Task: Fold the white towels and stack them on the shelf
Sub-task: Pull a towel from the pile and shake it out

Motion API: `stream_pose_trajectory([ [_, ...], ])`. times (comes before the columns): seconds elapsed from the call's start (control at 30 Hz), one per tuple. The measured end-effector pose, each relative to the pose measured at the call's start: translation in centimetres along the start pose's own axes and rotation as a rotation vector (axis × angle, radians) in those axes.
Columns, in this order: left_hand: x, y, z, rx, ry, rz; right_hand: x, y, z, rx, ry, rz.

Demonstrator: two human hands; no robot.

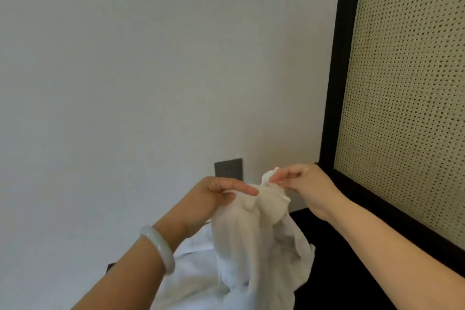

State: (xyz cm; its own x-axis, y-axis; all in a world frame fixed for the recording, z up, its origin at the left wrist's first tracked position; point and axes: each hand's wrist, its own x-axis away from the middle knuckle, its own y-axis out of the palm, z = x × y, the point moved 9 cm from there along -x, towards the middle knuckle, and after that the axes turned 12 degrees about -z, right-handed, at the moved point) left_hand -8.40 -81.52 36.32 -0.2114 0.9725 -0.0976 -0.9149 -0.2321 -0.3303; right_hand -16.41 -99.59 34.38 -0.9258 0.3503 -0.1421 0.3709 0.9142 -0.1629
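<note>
Both hands pinch the towel's (254,229) bunched top, left hand (216,196), right hand (304,184); its lower end is cut off. Behind: wall (125,70), socket (228,168), cane panel (407,83).

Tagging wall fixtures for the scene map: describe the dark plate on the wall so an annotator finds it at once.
Start at the plain pale wall left of the black-framed woven panel. Low on it, just above the left hand that grips the white towel, sits a dark grey square plate. It is the only dark mark on that wall.
</note>
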Motion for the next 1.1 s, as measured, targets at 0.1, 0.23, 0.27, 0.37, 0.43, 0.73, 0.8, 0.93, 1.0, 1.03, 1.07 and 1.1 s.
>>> stream_pose_trajectory([
  [0.1,1.1,0.9,-3.2,0.127,0.011,-0.003,1.9,1.4,6.0,-0.059,0.161,0.023],
  [0.23,2.2,1.7,-6.3,0.281,-0.005,0.023,4.0,3.6,9.6,-0.333,0.140,-0.047],
  [0.27,2.4,1.9,-6.9,0.318,-0.008,0.035,4.5,4.1,9.9,-0.462,0.108,-0.082],
  [0.37,2.9,2.6,-8.1,0.394,-0.018,0.068,6.0,5.4,10.5,-0.528,0.072,-0.148],
  [0.43,3.2,3.5,-8.5,0.369,-0.039,0.083,6.5,5.2,11.1,-0.404,0.087,-0.047],
  [0.73,4.0,12.2,-10.6,-0.308,-0.255,-0.364,12.3,-7.2,8.1,-0.423,-0.203,0.232],
  [0.8,3.2,13.1,-10.6,-0.377,-0.242,-0.378,14.3,-10.5,7.8,-0.389,-0.231,0.279],
  [0.93,0.7,14.2,-11.4,-0.613,-0.307,-0.430,18.0,-13.8,6.5,-0.267,-0.210,0.277],
  [1.0,-0.8,13.8,-11.8,-0.808,-0.385,-0.452,19.4,-14.7,6.5,-0.224,-0.175,0.270],
  [1.03,-1.8,13.4,-11.8,-0.896,-0.425,-0.451,20.0,-15.0,6.6,-0.214,-0.162,0.264],
  [1.07,-2.9,12.6,-11.7,-0.982,-0.461,-0.428,20.4,-15.1,6.6,-0.206,-0.157,0.263],
  [1.1,-4.1,11.7,-11.2,-1.070,-0.480,-0.387,20.9,-15.2,6.6,-0.192,-0.157,0.271],
])
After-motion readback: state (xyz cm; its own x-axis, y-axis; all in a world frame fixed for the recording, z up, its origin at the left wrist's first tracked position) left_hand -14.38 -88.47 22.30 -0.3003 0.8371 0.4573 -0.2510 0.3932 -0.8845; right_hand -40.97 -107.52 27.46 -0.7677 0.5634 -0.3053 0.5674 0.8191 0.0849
